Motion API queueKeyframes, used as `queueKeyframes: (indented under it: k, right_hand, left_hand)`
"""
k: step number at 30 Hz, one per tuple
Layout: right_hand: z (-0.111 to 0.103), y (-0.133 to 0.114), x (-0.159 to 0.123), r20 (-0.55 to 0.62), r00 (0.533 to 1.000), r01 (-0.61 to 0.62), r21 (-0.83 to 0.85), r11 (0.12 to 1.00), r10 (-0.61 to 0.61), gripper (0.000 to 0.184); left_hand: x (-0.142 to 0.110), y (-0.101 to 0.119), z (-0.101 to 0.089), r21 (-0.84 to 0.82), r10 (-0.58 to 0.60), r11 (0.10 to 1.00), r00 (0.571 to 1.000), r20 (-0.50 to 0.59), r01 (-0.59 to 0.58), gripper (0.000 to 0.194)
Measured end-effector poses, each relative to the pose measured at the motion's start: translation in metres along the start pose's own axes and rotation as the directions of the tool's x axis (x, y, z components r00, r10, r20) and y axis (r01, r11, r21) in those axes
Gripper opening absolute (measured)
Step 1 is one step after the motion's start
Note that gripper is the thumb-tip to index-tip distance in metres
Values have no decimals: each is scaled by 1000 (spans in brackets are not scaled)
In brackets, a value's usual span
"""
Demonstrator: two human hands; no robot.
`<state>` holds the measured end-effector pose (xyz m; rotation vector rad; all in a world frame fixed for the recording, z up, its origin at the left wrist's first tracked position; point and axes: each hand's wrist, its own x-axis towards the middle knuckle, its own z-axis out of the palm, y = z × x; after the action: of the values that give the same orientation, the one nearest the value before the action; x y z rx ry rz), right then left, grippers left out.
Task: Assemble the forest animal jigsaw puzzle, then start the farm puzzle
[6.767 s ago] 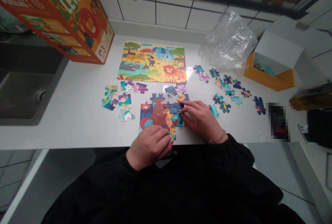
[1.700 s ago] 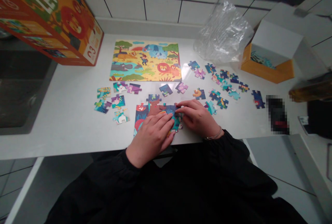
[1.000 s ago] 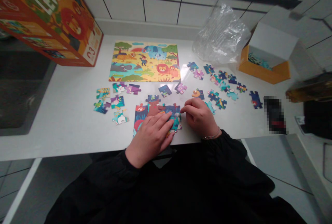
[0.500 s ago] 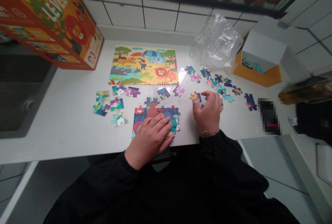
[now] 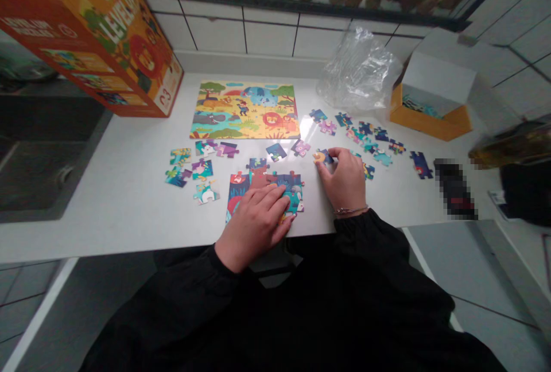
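My left hand (image 5: 258, 217) lies flat, fingers together and stretched out, over a partly joined jigsaw puzzle (image 5: 236, 191) near the counter's front edge; it hides the puzzle's middle. To the right, my right hand (image 5: 344, 179) has thumb and index finger closed at the edge of a dark blue puzzle piece with an orange moon-like shape (image 5: 321, 157). That piece is on or very close to the counter. Just beyond the joined part lie a blue piece (image 5: 276, 152) and a purple piece (image 5: 301, 147). Another loose piece (image 5: 368, 171) is partly behind my right hand.
A finished animal puzzle (image 5: 245, 111) lies further back. Loose pieces (image 5: 202, 169) are at left, with several more (image 5: 365, 128) at right. An orange puzzle box (image 5: 142, 45), a clear plastic bag (image 5: 359, 70) and an open carton (image 5: 424, 122) stand behind. The sink (image 5: 51, 154) is at left.
My right hand has moved slightly, and its thumb and index finger have closed on the moon piece. My left hand stays on the joined puzzle. The whole view has shifted a little.
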<state>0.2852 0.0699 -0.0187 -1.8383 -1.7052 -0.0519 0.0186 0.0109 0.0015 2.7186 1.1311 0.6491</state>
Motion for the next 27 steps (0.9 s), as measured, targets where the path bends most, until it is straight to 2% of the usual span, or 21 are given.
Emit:
queueKeyframes:
  k: [5,8,11,14,27]
  right_hand:
    - [2,-4,2,68,986,145,136,980,-155,25]
    - [2,-7,3,96,973,198,125,972,-210,20]
    - [2,-6,4,117,976,182,28,983,-184,11]
    - [3,-5,4,120,980,162,-32,986,-157,13]
    - [3,-9,1,104,984,148,-56,987,-142,15]
  left_hand:
    - [-1,0,1,11,13,1000,1000,-24,-13,31]
    - [-2,-1,2,20,24,1000,999,-35,-23,30]
    - [-3,-2,5,23,31,999,998,-46,-30,29]
    - [-4,-2,7,33,35,999,997,-64,-33,28]
    - [-7,-1,10,102,93,992,985,-145,-78,18]
